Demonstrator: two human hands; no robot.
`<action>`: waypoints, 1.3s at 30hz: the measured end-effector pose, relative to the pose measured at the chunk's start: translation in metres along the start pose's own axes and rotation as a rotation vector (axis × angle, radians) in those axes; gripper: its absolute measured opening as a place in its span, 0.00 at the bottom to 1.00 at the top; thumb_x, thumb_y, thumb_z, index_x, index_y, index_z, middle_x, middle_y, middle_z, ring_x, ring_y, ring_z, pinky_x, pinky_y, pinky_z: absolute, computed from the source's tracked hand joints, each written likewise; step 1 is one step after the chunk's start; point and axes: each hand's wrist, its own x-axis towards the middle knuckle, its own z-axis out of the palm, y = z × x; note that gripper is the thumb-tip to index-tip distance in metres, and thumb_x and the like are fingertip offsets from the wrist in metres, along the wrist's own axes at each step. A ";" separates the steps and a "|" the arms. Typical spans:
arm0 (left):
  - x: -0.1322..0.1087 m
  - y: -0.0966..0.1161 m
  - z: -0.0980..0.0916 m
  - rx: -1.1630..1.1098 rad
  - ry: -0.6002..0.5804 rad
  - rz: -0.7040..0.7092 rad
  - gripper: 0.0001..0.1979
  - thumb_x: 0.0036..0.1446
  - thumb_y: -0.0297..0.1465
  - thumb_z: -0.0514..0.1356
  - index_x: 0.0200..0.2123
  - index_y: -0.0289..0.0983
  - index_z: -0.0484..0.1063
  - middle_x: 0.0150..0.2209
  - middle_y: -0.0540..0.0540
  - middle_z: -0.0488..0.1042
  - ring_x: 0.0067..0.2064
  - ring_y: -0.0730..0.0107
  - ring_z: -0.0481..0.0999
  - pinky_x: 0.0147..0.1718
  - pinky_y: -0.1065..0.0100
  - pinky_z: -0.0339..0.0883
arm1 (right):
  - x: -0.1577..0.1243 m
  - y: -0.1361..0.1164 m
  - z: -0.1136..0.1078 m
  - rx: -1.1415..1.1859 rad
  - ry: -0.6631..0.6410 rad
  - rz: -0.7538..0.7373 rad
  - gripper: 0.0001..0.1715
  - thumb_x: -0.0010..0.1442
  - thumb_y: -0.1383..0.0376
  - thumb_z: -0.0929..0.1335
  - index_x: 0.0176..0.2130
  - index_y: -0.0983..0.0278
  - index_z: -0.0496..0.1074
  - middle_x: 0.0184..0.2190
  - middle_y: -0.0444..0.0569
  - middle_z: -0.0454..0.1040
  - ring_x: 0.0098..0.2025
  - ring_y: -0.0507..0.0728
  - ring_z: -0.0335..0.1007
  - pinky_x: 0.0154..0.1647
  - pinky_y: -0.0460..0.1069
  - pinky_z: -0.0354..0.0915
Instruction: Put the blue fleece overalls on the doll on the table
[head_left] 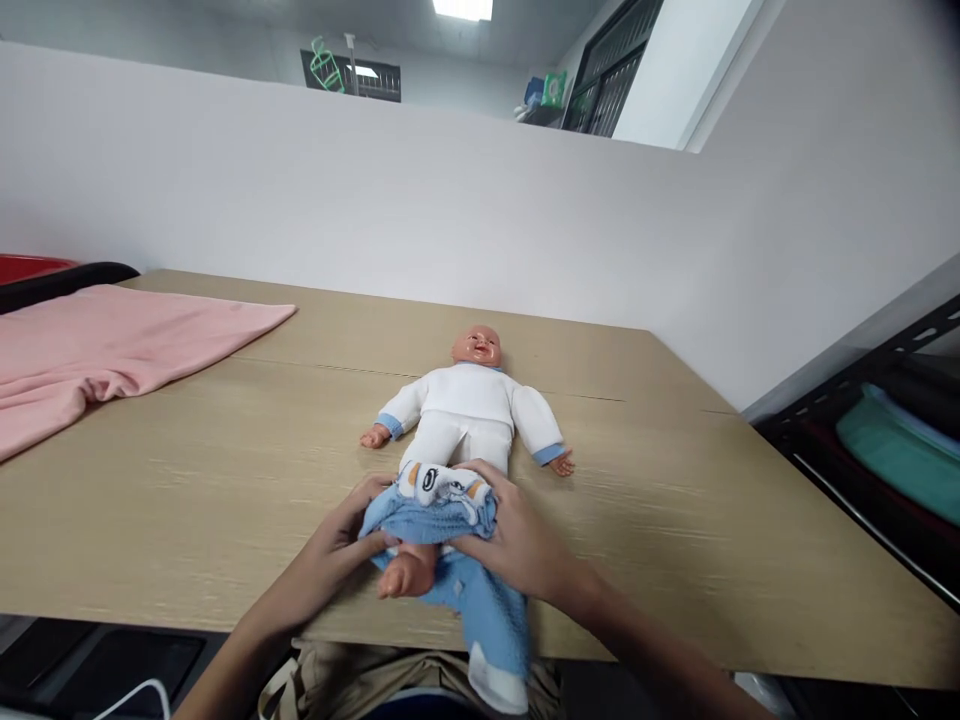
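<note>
A baby doll (466, 395) lies on its back on the table, head away from me, in a white top with blue cuffs and white lower clothing. Around its lower legs are blue fleecy baby trousers (491, 615) with a white patterned patch and a white foot end. My left hand (364, 525) grips the bunched trousers on the left, thumb near the doll's bare foot (407, 572), which pokes out below the cloth. On the right side my right hand (517, 530) pinches the same bunched fabric. One trouser leg hangs over the table's front edge; the doll's other foot is hidden.
A pink cloth (127, 345) spreads over the left of the wooden table (637, 560). Beyond it stands a red container (34, 267) with a black edge. At right, a black rack (862, 440) holds folded green fabric (900, 455). A low white wall (420, 200) borders the back.
</note>
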 end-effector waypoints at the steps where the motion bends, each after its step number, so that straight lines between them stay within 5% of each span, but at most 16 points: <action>1: 0.003 -0.001 0.000 -0.015 0.034 -0.023 0.17 0.67 0.43 0.66 0.53 0.39 0.77 0.54 0.40 0.78 0.60 0.50 0.74 0.63 0.58 0.67 | 0.005 0.000 -0.002 0.058 -0.054 0.002 0.28 0.58 0.61 0.78 0.57 0.54 0.78 0.56 0.49 0.83 0.58 0.69 0.79 0.64 0.60 0.72; 4: 0.014 -0.003 0.000 -0.045 0.153 -0.032 0.15 0.69 0.43 0.64 0.52 0.40 0.76 0.56 0.42 0.80 0.62 0.52 0.74 0.65 0.60 0.65 | 0.020 0.000 -0.005 0.218 -0.175 0.000 0.26 0.61 0.55 0.79 0.57 0.56 0.80 0.56 0.48 0.85 0.59 0.67 0.80 0.65 0.60 0.71; 8: 0.031 0.006 -0.004 -0.092 0.186 -0.054 0.24 0.67 0.44 0.67 0.61 0.41 0.75 0.68 0.41 0.74 0.74 0.50 0.65 0.73 0.58 0.56 | 0.034 0.003 -0.004 0.192 -0.062 -0.024 0.36 0.59 0.52 0.80 0.63 0.55 0.77 0.63 0.49 0.81 0.66 0.68 0.74 0.72 0.60 0.65; 12: 0.036 0.021 -0.016 -0.087 0.081 -0.126 0.23 0.64 0.46 0.69 0.57 0.40 0.81 0.65 0.40 0.78 0.70 0.44 0.70 0.71 0.52 0.62 | 0.027 0.011 -0.014 -0.076 0.054 0.045 0.28 0.65 0.44 0.74 0.51 0.63 0.81 0.45 0.54 0.85 0.48 0.66 0.80 0.57 0.62 0.74; 14: 0.035 0.023 -0.024 -0.082 0.054 -0.135 0.24 0.63 0.45 0.70 0.57 0.41 0.81 0.64 0.40 0.79 0.69 0.43 0.71 0.70 0.51 0.63 | 0.018 0.019 -0.026 -0.075 0.000 0.082 0.27 0.68 0.43 0.72 0.46 0.65 0.80 0.38 0.51 0.83 0.41 0.62 0.78 0.50 0.59 0.75; 17: 0.036 0.018 -0.035 -0.042 0.003 -0.121 0.24 0.62 0.46 0.71 0.56 0.40 0.82 0.59 0.39 0.82 0.65 0.43 0.74 0.67 0.52 0.67 | 0.008 0.036 -0.042 0.244 -0.102 0.101 0.27 0.68 0.44 0.73 0.53 0.62 0.80 0.48 0.49 0.83 0.49 0.61 0.78 0.55 0.56 0.74; 21: 0.045 0.014 -0.042 0.039 -0.108 -0.057 0.21 0.69 0.49 0.64 0.48 0.37 0.83 0.49 0.40 0.82 0.56 0.50 0.76 0.61 0.56 0.70 | 0.008 0.061 -0.041 0.594 0.089 0.145 0.34 0.58 0.41 0.79 0.56 0.56 0.80 0.56 0.49 0.82 0.59 0.61 0.76 0.68 0.57 0.68; 27: 0.055 0.013 -0.042 -0.089 -0.143 -0.134 0.23 0.71 0.49 0.62 0.57 0.38 0.81 0.61 0.39 0.79 0.65 0.51 0.73 0.69 0.55 0.62 | 0.022 0.072 -0.022 0.709 0.211 0.133 0.36 0.60 0.42 0.78 0.60 0.54 0.79 0.63 0.48 0.79 0.68 0.61 0.71 0.76 0.58 0.61; 31: 0.054 0.009 -0.037 -0.371 -0.150 -0.324 0.29 0.64 0.53 0.67 0.56 0.36 0.82 0.58 0.35 0.83 0.62 0.43 0.78 0.66 0.51 0.68 | 0.023 0.072 -0.018 0.602 0.153 0.095 0.34 0.64 0.43 0.76 0.61 0.57 0.78 0.62 0.50 0.80 0.64 0.60 0.74 0.72 0.57 0.65; 36: 0.059 0.008 -0.024 -0.475 -0.061 -0.505 0.27 0.63 0.52 0.69 0.53 0.36 0.82 0.54 0.38 0.85 0.58 0.48 0.83 0.61 0.55 0.73 | 0.022 0.073 -0.021 0.604 0.113 0.135 0.31 0.63 0.42 0.76 0.53 0.62 0.81 0.52 0.50 0.83 0.53 0.58 0.78 0.60 0.52 0.71; 39: 0.065 0.004 -0.022 -0.511 -0.174 -0.484 0.27 0.66 0.49 0.67 0.58 0.35 0.80 0.59 0.36 0.83 0.62 0.46 0.80 0.66 0.53 0.68 | 0.022 0.073 -0.021 0.675 0.171 0.149 0.30 0.58 0.43 0.79 0.49 0.61 0.81 0.47 0.46 0.82 0.47 0.55 0.76 0.54 0.49 0.70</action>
